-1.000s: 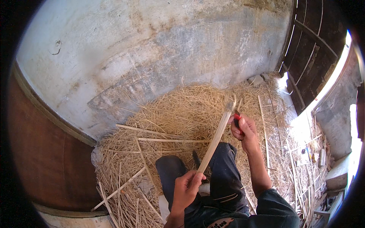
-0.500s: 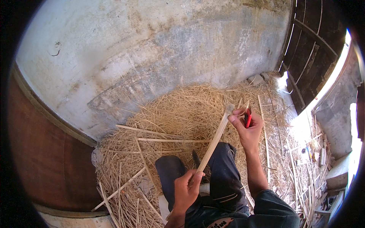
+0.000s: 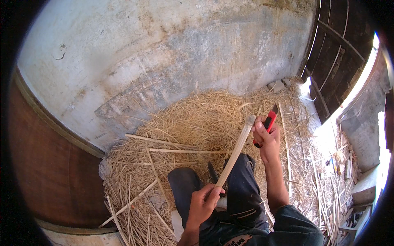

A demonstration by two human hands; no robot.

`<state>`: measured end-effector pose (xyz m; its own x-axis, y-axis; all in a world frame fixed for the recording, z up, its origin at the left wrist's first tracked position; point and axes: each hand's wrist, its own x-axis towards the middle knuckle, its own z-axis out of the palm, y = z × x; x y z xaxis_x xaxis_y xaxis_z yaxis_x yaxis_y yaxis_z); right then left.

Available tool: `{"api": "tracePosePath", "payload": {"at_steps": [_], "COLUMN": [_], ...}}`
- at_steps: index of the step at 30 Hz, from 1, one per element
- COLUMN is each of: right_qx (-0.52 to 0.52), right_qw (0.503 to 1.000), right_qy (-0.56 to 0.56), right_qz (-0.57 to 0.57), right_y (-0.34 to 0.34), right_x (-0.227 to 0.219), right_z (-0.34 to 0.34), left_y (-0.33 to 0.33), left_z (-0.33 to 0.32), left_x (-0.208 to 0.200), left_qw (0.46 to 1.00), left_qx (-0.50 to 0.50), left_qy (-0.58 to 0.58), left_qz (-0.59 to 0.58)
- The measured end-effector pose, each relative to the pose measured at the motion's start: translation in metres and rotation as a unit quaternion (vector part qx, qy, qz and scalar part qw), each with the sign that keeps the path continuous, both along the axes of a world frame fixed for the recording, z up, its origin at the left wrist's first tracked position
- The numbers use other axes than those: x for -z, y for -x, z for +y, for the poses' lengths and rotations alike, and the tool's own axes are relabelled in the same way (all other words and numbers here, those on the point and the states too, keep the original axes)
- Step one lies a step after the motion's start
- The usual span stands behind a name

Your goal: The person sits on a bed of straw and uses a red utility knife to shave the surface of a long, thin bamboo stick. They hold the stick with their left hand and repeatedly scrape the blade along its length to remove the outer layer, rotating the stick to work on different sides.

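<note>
A pale split bamboo stick [image 3: 237, 152] with a frayed grey far end slants up and to the right across my lap. Its near end is gripped in my left hand [image 3: 203, 203], fingers wrapped round it. My right hand [image 3: 267, 135] is closed around a red and black utility knife [image 3: 269, 123], its dark blade pointing up and slightly right. The fingertips of that hand are beside the stick's far end; whether they touch it, I cannot tell. Between my knees, a dark blade-like tool [image 3: 212, 172] shows partly behind the stick.
Straw-like shavings [image 3: 197, 115] cover the floor, with several long bamboo strips [image 3: 180, 151] lying across them. A stained wall [image 3: 197, 53] stands ahead. On the right are a dark plank door [image 3: 338, 57] and a bright gap; a brown panel [image 3: 53, 160] is at left.
My right hand has turned, so the utility knife now shows with its blade upward. The stick's far end has shifted slightly right. A thin curl by the right fingers no longer shows there.
</note>
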<state>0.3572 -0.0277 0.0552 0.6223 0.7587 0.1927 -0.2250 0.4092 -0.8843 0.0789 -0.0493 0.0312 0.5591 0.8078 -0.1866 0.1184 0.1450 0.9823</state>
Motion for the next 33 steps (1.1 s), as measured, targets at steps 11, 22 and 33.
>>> {"api": "tracePosePath", "payload": {"at_steps": [11, 22, 33], "right_qx": [0.138, -0.105, -0.055], "right_qw": [0.889, 0.985, 0.996], "right_qy": [0.168, 0.124, 0.053], "right_qz": [-0.403, -0.058, -0.037], "right_y": [-0.044, 0.005, 0.025], "right_x": [0.037, 0.026, -0.013], "right_z": [0.008, -0.028, -0.004], "left_y": [0.009, -0.007, -0.012], "left_z": [0.013, 0.036, 0.043], "left_x": [-0.002, -0.010, -0.043], "left_qw": [0.999, 0.995, 0.944], "left_qx": [-0.025, -0.036, -0.062], "left_qy": [0.015, -0.045, -0.320], "left_qz": [-0.031, -0.076, 0.045]}}
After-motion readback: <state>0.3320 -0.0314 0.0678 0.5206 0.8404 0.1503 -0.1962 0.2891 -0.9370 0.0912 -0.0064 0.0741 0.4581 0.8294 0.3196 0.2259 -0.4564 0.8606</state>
